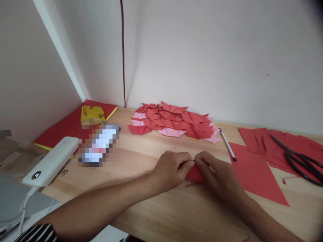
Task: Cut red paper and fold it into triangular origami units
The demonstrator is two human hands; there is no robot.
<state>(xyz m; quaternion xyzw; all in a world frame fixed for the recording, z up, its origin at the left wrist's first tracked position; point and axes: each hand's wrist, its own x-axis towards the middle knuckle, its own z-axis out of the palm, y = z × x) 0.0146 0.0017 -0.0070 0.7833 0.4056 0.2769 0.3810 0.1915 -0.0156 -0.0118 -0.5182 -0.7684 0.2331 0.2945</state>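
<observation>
My left hand [174,169] and my right hand [214,171] meet above the middle of the table, fingertips pinched close together. Between them is a small piece of red paper [195,174], mostly covered by my fingers. Both hands are closed on its upper edge. A thin red paper scrap [191,184] lies just beneath. Beyond my hands, a pile of folded red and pink paper pieces [174,121] with pointed corners rests against the wall. To the right of my right hand lies a flat red paper sheet [259,174].
A white marker [227,144] lies partly on the red sheet. Black-handled scissors [295,156] rest on more red paper [254,141] at right. On the left are a phone [101,144], a white power bank [51,161] with a cable, and a yellow packet [93,115].
</observation>
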